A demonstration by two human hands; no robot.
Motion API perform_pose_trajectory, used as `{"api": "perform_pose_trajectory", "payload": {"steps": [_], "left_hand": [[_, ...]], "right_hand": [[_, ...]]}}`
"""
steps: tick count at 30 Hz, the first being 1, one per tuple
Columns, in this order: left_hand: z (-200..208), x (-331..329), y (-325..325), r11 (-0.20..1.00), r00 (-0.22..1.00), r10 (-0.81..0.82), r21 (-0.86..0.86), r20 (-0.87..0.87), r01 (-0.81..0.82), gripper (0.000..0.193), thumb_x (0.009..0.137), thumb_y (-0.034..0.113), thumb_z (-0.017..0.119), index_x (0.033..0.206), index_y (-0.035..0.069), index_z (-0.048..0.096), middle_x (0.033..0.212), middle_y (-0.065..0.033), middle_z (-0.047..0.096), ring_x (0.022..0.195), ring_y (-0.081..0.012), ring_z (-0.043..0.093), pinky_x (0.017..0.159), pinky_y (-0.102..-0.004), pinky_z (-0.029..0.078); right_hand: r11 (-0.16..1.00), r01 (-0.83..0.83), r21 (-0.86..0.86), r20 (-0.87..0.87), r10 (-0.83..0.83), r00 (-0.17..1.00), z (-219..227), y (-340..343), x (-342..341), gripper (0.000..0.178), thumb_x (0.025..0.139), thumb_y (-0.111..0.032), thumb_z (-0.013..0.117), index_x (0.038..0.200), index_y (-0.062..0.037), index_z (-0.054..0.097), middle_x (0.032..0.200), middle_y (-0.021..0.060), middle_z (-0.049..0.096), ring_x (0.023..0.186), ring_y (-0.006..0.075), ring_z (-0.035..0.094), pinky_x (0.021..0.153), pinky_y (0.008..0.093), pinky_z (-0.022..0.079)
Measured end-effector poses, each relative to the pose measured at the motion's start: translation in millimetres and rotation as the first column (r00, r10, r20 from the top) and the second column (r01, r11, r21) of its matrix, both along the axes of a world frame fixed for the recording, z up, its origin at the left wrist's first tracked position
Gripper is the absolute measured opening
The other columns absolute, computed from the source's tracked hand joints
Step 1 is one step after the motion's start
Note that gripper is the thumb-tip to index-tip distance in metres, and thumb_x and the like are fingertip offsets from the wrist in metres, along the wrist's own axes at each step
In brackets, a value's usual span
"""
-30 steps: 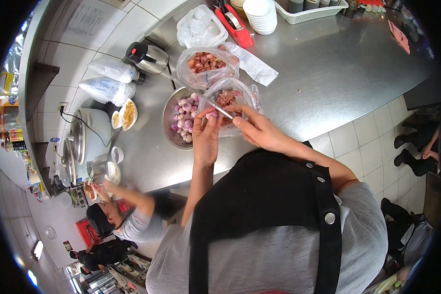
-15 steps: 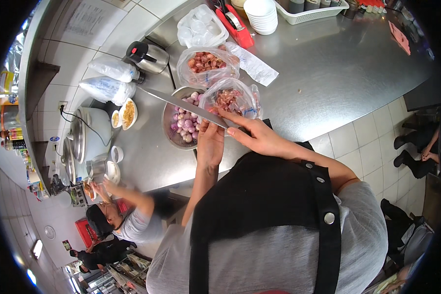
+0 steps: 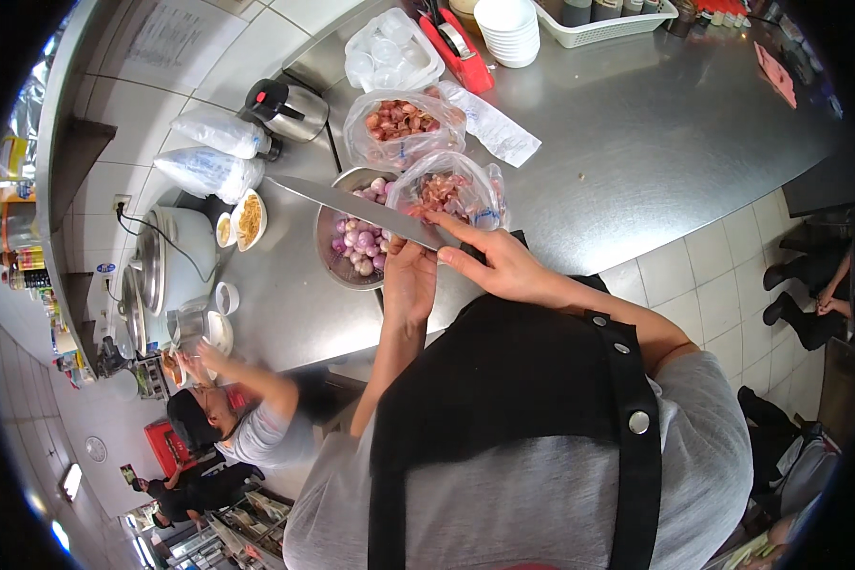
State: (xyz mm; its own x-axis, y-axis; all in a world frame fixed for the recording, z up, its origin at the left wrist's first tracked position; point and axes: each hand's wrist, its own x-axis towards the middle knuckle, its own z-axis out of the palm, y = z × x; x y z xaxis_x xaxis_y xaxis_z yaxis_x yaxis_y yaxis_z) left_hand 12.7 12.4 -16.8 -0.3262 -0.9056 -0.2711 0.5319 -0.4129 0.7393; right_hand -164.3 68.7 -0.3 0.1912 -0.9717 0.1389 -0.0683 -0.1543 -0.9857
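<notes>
My right hand (image 3: 505, 264) grips a large kitchen knife (image 3: 351, 201) by its handle. The forefinger lies along the wide blade, which reaches out to the left. Just under the blade is my left hand (image 3: 410, 285), its fingers curled up near the handle end. The blade hides whatever those fingers hold. Beyond both hands stands a metal bowl (image 3: 325, 261) of peeled purple shallots (image 3: 359, 242), partly covered by the knife. Right beside it, an open clear plastic bag (image 3: 492, 211) contains reddish shallot skins (image 3: 446, 193).
Another plastic bag (image 3: 356, 142) holds reddish-brown shallots (image 3: 401, 121). Behind it are a clear tub (image 3: 389, 52), a red tape dispenser (image 3: 458, 57) and stacked white bowls (image 3: 506, 33). A steel jug (image 3: 290, 112) stands at the wall. At the left, a co-worker (image 3: 256, 418) reaches over the counter.
My hands and the knife have barely shifted. The co-worker's arms at the left have moved slightly.
</notes>
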Motion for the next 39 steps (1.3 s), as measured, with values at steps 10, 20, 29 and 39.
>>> {"api": "perform_pose_trajectory", "payload": {"steps": [10, 20, 29, 39], "left_hand": [[-17, 5, -1, 0.995, 0.998, 0.057, -0.087, 0.024, -0.055, 0.019, 0.094, 0.001, 0.062, 0.112, 0.005, 0.062, 0.119, -0.0096, 0.065, 0.111, -0.0214, 0.062, 0.101, -0.0364, 0.05], [12, 16, -7, 0.978, 0.977, -0.134, -0.134, 0.167, 0.157, 0.03, 0.1, 0.007, 0.054, 0.129, 0.0, 0.053, 0.129, -0.0129, 0.059, 0.116, -0.0243, 0.061, 0.101, -0.0359, 0.05], [-2, 20, -10, 0.965, 0.981, -0.035, -0.248, 0.189, 0.082, 0.044, 0.099, 0.002, 0.055, 0.142, -0.001, 0.046, 0.131, -0.0121, 0.058, 0.12, -0.0217, 0.058, 0.107, -0.0362, 0.046], [5, 14, -6, 0.945, 0.943, 0.005, -0.311, 0.333, 0.104, 0.042, 0.098, 0.002, 0.057, 0.139, -0.001, 0.048, 0.129, -0.0098, 0.059, 0.12, -0.0199, 0.057, 0.102, -0.0359, 0.046]], "right_hand": [[0.964, -0.104, 0.244, 0.313, 0.023, 0.95, -6, -6, -2, 0.052, 0.103, -0.039, 0.051, 0.146, -0.01, 0.047, 0.066, 0.0054, 0.056, 0.054, 0.0115, 0.048, 0.052, 0.0262, 0.038], [0.91, -0.138, 0.392, 0.423, -0.045, 0.905, -6, -19, -21, 0.054, 0.106, -0.042, 0.043, 0.153, -0.016, 0.036, 0.059, -0.0045, 0.041, 0.046, 0.0037, 0.038, 0.042, 0.0212, 0.034], [0.886, -0.198, 0.419, 0.312, 0.065, 0.948, -6, -13, -15, 0.058, 0.107, -0.036, 0.042, 0.158, -0.0189, 0.022, 0.063, -0.0048, 0.039, 0.05, 0.0044, 0.036, 0.044, 0.0219, 0.034], [0.971, -0.171, 0.168, 0.276, 0.121, 0.954, -3, -9, -1, 0.054, 0.106, -0.031, 0.044, 0.156, -0.0157, 0.03, 0.064, -0.0055, 0.038, 0.053, 0.0046, 0.037, 0.045, 0.0224, 0.031]]}}
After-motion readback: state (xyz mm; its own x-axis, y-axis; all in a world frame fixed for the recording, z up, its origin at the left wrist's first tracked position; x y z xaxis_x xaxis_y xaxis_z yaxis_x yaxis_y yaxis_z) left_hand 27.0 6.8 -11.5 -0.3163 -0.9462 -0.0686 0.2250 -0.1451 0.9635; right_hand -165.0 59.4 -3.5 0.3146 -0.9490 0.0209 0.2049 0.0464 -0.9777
